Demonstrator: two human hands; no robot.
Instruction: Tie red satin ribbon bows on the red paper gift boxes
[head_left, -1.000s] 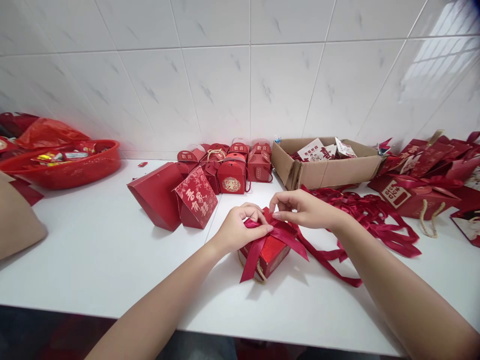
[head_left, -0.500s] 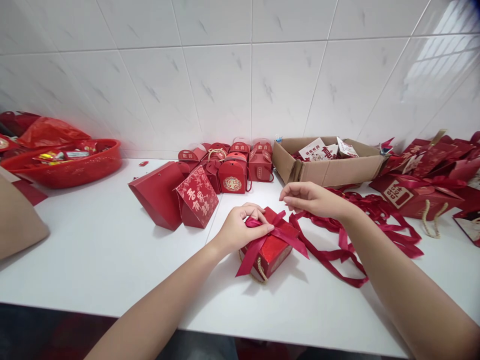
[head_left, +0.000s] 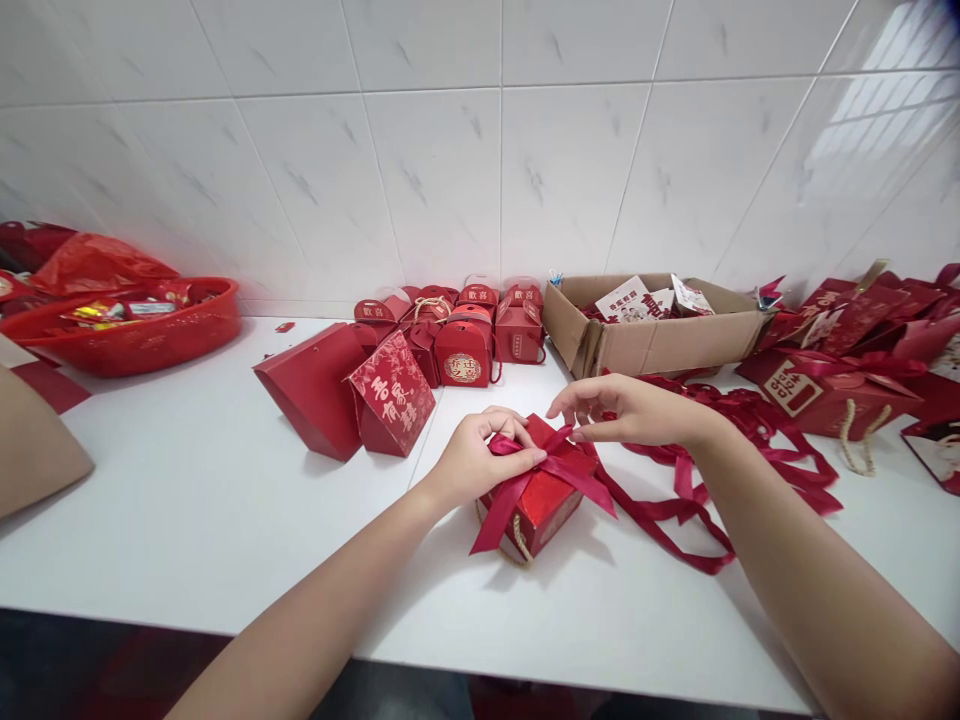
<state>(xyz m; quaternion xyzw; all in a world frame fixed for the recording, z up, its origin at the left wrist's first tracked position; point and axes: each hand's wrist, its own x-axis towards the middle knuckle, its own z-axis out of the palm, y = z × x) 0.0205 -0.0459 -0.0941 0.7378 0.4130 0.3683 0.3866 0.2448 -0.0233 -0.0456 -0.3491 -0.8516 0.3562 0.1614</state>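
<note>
A small red gift box [head_left: 551, 502] with a twisted cord handle [head_left: 521, 540] sits on the white table, and a dark red ribbon [head_left: 506, 510] is tied across its top in a bow. My left hand [head_left: 480, 455] is closed on the ribbon near the knot, thumb pressed down on it, with some of the loop hidden behind the fingers. At the box's right rear side, my right hand [head_left: 622, 408] hovers by the bow's right loop with thumb and fingers apart. Whether its fingertips touch the ribbon is hard to make out.
Loose ribbon [head_left: 705, 480] lies tangled on the right. Two red boxes [head_left: 311, 395] stand left of my hands. Several small boxes [head_left: 465, 350] line the wall, beside an open cardboard carton [head_left: 675, 345] of cards. A red basin [head_left: 135, 345] of sweets is far left; more red boxes [head_left: 832, 395] sit far right.
My right hand has moved a little left and down toward the bow, its fingers opening apart. My left hand and the box have stayed almost still.
</note>
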